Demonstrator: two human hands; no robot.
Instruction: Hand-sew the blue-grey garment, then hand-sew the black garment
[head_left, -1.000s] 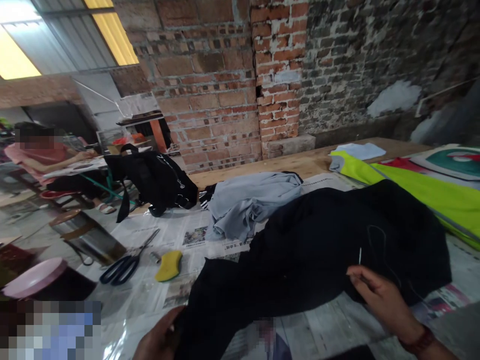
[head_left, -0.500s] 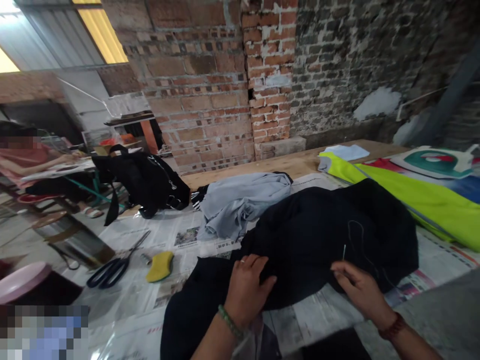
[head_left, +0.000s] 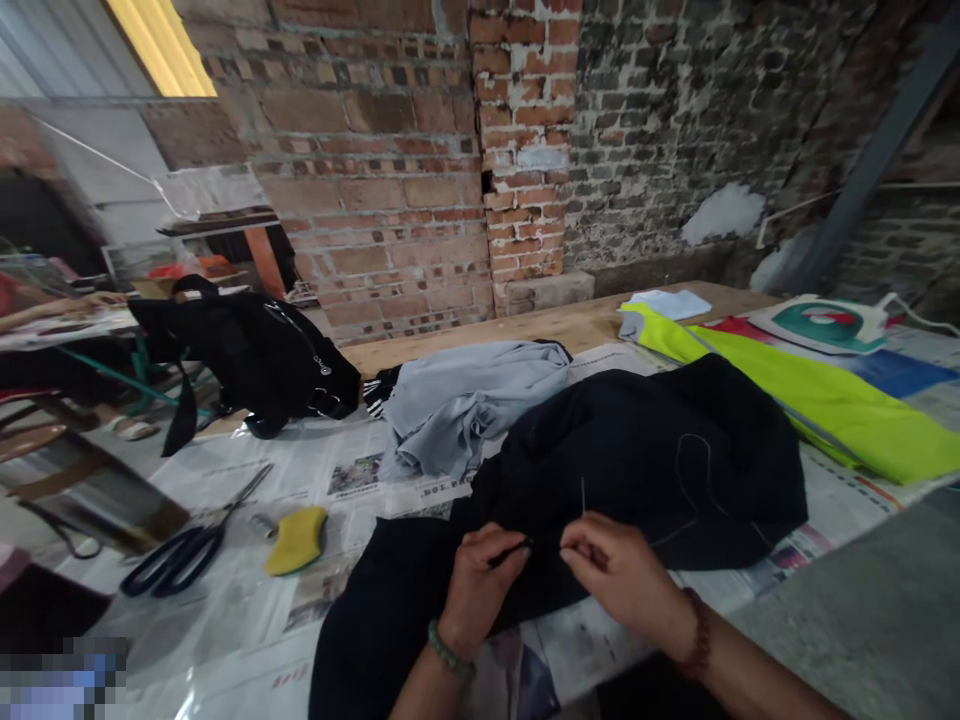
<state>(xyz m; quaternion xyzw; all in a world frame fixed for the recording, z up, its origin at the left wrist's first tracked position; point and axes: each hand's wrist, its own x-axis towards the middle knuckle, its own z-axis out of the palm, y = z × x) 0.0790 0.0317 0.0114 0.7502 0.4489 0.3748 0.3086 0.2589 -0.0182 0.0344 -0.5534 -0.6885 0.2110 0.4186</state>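
Observation:
A dark navy garment (head_left: 637, 430) lies bunched across the newspaper in front of me. My left hand (head_left: 480, 585), with a green bead bracelet, pinches a fold of its cloth between thumb and fingers. Close to the right of it, my right hand (head_left: 626, 575) is closed in a pinch on a thin needle (head_left: 583, 495), which points upward from the fingers. Pale thread (head_left: 679, 470) loops loosely over the garment beyond my right hand. Whether the needle touches the cloth cannot be made out.
Scissors (head_left: 187, 550) and a yellow sponge (head_left: 296, 541) lie at left, near a metal cylinder (head_left: 97, 490). Behind are a black bag (head_left: 262, 360) and grey clothing (head_left: 465, 400). A neon-yellow garment (head_left: 810, 390) and an iron (head_left: 825, 323) occupy the right. A person's arm (head_left: 60, 310) shows far left.
My right hand has moved left with the needle, close to my left hand. My left hand has gone from lying on the cloth to pinching it. The view has turned slightly right.

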